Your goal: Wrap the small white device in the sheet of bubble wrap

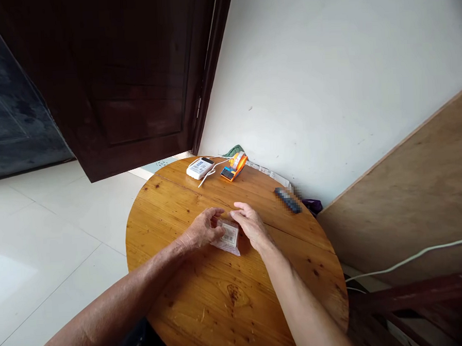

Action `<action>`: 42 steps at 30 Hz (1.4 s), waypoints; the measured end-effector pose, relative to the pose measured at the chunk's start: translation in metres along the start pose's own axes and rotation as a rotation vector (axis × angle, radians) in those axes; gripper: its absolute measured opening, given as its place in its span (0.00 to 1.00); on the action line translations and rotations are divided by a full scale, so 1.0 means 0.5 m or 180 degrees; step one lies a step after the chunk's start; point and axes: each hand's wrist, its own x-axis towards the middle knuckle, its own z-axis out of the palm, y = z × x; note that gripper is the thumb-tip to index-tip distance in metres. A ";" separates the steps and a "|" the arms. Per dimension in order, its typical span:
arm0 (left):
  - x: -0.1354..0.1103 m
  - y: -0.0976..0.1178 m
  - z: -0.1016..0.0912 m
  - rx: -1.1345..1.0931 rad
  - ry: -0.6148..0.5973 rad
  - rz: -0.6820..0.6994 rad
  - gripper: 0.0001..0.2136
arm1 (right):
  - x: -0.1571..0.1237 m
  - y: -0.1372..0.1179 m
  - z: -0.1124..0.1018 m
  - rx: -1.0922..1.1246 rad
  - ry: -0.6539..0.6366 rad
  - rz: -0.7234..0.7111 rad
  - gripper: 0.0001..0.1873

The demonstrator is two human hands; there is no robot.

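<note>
A small clear plastic packet (230,238) with a pale printed item inside lies on the round wooden table (206,298). My left hand (203,227) pinches the packet's left top edge, fingers curled closed. My right hand (249,224) grips its right top edge, fingers bent over it. Both hands meet over the packet near the table's middle.
At the table's far edge lie a white box-shaped device (199,167) with a white cable, an orange tape dispenser (234,165) and a dark flat bar (288,199). A dark wooden door (125,80) stands behind, a plywood board (409,184) leans right, white tiled floor lies left.
</note>
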 end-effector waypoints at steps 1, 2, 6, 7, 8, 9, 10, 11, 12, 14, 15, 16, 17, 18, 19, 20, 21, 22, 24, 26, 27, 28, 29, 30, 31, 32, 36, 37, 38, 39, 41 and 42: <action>0.001 -0.001 0.001 0.0022 0.0017 -0.0009 0.27 | 0.004 -0.002 0.005 0.0066 -0.0008 0.0012 0.20; 0.002 -0.003 0.002 0.0039 0.0025 -0.0017 0.27 | 0.005 -0.004 0.009 0.0169 0.0008 0.0035 0.21; 0.004 -0.006 0.003 -0.0005 -0.0024 -0.0005 0.28 | -0.008 -0.020 0.013 0.0651 0.0150 0.0037 0.23; 0.005 -0.007 0.002 -0.0054 -0.0062 -0.0005 0.28 | -0.015 -0.027 0.012 0.0660 0.0149 -0.0046 0.22; 0.005 -0.008 0.002 -0.0103 -0.0102 -0.0007 0.28 | -0.022 -0.033 0.010 0.0613 0.0126 -0.0159 0.21; 0.005 -0.008 0.002 -0.0141 -0.0134 -0.0008 0.28 | -0.030 -0.040 0.009 0.0528 0.0084 -0.0283 0.19; 0.006 -0.008 0.001 -0.0165 -0.0171 -0.0012 0.28 | -0.038 -0.045 0.008 0.0423 0.0037 -0.0407 0.18; 0.006 -0.008 0.000 -0.0179 -0.0217 -0.0009 0.28 | -0.046 -0.050 0.007 0.0307 0.0005 -0.0523 0.16; 0.006 -0.008 -0.001 -0.0188 -0.0271 0.0006 0.29 | -0.055 -0.054 0.006 0.0180 -0.0012 -0.0638 0.15; 0.007 -0.007 -0.003 -0.0189 -0.0402 0.0058 0.29 | -0.073 -0.057 0.005 -0.0120 0.0014 -0.0895 0.12; 0.007 -0.007 -0.005 -0.0176 -0.0463 0.0092 0.29 | -0.082 -0.057 0.004 -0.0291 0.0054 -0.1044 0.11; 0.007 -0.006 -0.006 -0.0141 -0.0511 0.0130 0.28 | -0.090 -0.056 0.004 -0.0471 0.0095 -0.1208 0.10; 0.007 -0.005 -0.008 -0.0088 -0.0545 0.0169 0.27 | -0.098 -0.056 0.003 -0.0654 0.0131 -0.1383 0.10; 0.006 -0.004 -0.009 -0.0021 -0.0558 0.0201 0.26 | -0.105 -0.055 0.003 -0.0839 0.0165 -0.1569 0.10; 0.006 -0.003 -0.009 0.0052 -0.0545 0.0224 0.25 | -0.111 -0.054 0.003 -0.1034 0.0200 -0.1756 0.10; 0.005 -0.002 -0.009 0.0119 -0.0516 0.0236 0.24 | -0.117 -0.054 0.002 -0.1245 0.0223 -0.1944 0.10; 0.005 0.000 -0.009 0.0172 -0.0476 0.0234 0.23 | -0.121 -0.054 0.001 -0.1469 0.0215 -0.2124 0.10; 0.004 0.002 -0.009 0.0204 -0.0436 0.0215 0.23 | -0.125 -0.056 -0.001 -0.1701 0.0168 -0.2284 0.11; 0.002 0.006 -0.008 0.0205 -0.0385 0.0126 0.24 | -0.131 -0.060 -0.006 -0.2100 -0.0020 -0.2499 0.13; 0.000 0.010 -0.009 0.0149 -0.0389 0.0011 0.24 | -0.136 -0.066 -0.013 -0.2298 -0.0215 -0.2566 0.17; -0.001 0.012 -0.010 0.0125 -0.0379 -0.0024 0.24 | -0.139 -0.069 -0.016 -0.2319 -0.0263 -0.2567 0.19; -0.002 0.014 -0.011 0.0116 -0.0380 -0.0039 0.23 | -0.140 -0.071 -0.019 -0.2309 -0.0272 -0.2560 0.20; -0.003 0.015 -0.012 0.0122 -0.0391 -0.0031 0.23 | -0.142 -0.072 -0.021 -0.2284 -0.0262 -0.2553 0.22; -0.004 0.015 -0.013 0.0149 -0.0406 -0.0003 0.23 | -0.143 -0.072 -0.022 -0.2256 -0.0246 -0.2553 0.22; -0.004 0.014 -0.013 0.0190 -0.0409 0.0039 0.23 | -0.144 -0.072 -0.023 -0.2227 -0.0232 -0.2559 0.23; -0.004 0.012 -0.013 0.0225 -0.0408 0.0086 0.24 | -0.144 -0.070 -0.023 -0.2189 -0.0220 -0.2569 0.23; -0.001 -0.003 -0.010 0.0128 -0.0328 0.0207 0.25 | -0.141 -0.061 -0.023 -0.1908 -0.0002 -0.2589 0.20; 0.000 -0.006 -0.009 0.0049 -0.0330 0.0212 0.26 | -0.140 -0.059 -0.023 -0.1870 0.0077 -0.2591 0.19; 0.001 -0.008 -0.008 -0.0025 -0.0343 0.0212 0.26 | -0.139 -0.058 -0.022 -0.1875 0.0137 -0.2601 0.18; 0.002 -0.008 -0.008 -0.0079 -0.0360 0.0211 0.26 | -0.138 -0.058 -0.021 -0.1926 0.0163 -0.2623 0.18; 0.002 -0.007 -0.009 -0.0115 -0.0407 0.0204 0.25 | -0.140 -0.060 -0.017 -0.2129 0.0144 -0.2691 0.19; 0.003 -0.005 -0.010 -0.0102 -0.0418 0.0195 0.25 | -0.141 -0.063 -0.015 -0.2254 0.0129 -0.2721 0.20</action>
